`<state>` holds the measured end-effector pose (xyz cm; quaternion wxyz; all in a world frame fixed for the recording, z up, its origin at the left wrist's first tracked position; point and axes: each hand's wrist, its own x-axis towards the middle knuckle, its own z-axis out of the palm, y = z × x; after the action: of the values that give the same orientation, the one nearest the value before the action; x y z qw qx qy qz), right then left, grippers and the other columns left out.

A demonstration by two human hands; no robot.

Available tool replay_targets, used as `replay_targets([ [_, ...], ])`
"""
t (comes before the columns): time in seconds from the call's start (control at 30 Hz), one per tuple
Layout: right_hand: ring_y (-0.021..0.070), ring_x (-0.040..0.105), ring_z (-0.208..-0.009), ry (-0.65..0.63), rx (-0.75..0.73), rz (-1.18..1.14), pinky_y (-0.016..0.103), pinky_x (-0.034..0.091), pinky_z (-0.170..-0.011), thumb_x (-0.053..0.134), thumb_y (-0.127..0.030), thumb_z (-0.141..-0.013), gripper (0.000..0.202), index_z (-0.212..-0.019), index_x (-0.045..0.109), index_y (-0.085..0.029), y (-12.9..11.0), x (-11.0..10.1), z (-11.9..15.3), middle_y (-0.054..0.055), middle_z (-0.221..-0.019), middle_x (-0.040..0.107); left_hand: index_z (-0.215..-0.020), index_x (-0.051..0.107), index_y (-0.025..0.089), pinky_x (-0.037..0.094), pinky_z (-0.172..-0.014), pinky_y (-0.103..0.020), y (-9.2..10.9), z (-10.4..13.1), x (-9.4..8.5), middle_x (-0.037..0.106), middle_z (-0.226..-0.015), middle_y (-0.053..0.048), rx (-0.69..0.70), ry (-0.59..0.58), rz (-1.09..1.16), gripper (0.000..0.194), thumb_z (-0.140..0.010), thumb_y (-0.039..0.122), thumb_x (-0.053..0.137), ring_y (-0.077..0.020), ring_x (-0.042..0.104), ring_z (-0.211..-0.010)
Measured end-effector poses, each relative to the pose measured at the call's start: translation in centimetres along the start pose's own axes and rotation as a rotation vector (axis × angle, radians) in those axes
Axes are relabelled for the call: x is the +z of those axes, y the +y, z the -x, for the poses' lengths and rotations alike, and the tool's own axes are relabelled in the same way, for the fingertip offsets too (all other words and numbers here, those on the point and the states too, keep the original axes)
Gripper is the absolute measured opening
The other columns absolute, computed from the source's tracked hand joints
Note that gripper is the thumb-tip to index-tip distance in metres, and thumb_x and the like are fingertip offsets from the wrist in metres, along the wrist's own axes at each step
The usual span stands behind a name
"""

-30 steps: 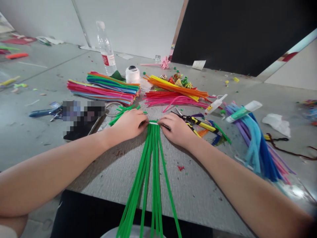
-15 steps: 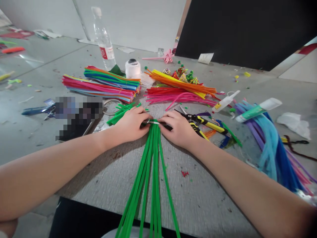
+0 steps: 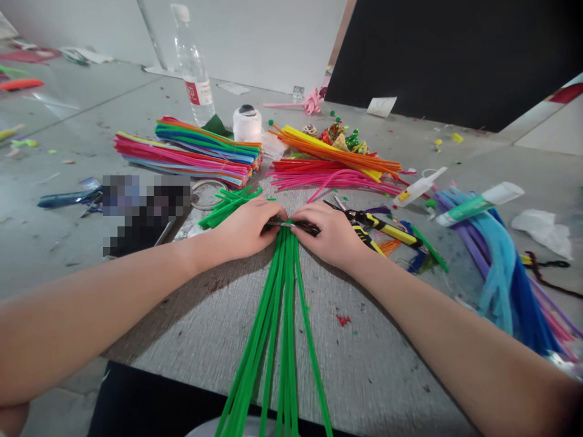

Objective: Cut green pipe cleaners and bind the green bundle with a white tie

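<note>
A fan of green pipe cleaners [image 3: 268, 315] runs from between my hands down past the table's front edge. Across their far ends lies a slim dark bar with a shiny silver edge [image 3: 285, 224]; its exact kind is unclear. My left hand [image 3: 250, 226] is closed on the left end of this bar, fingers bent over it. On the other end, my right hand [image 3: 328, 233] pinches with thumb and fingers. Both hands rest near the table, almost meeting at the bundle. Short green pipe cleaner pieces [image 3: 223, 206] lie just beyond my left hand.
Multicoloured pipe cleaner bundles [image 3: 186, 159] and orange ones [image 3: 337, 152] lie behind. Yellow-black pliers [image 3: 392, 229] sit right of my right hand. A water bottle [image 3: 194, 67] and white spool [image 3: 247, 126] stand farther back. Blue pipe cleaners [image 3: 514, 273] and a glue tube [image 3: 483, 203] lie right.
The view has shifted slightly. The bar between my hands is tilted a little differently, and my fingertips have moved slightly closer together. Both hands keep their hold.
</note>
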<state>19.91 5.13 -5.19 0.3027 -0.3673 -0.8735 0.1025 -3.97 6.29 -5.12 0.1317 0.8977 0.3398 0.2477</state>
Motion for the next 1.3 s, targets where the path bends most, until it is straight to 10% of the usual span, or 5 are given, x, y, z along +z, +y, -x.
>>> replay_targets([
  [1.3, 0.0227, 0.065, -0.082, -0.002, -0.014, 0.036, 0.038, 0.052, -0.079, 0.066, -0.022, -0.092, 0.007, -0.092, 0.072, -0.021, -0.34, -0.29, -0.24, 0.006, -0.083, 0.073, -0.103, 0.073, 0.02, 0.052, -0.098, -0.043, -0.29, -0.35, -0.14, 0.08, -0.104, -0.006, 0.048, 0.003, 0.036, 0.018, -0.09, 0.015, 0.062, -0.0245, 0.073, -0.102],
])
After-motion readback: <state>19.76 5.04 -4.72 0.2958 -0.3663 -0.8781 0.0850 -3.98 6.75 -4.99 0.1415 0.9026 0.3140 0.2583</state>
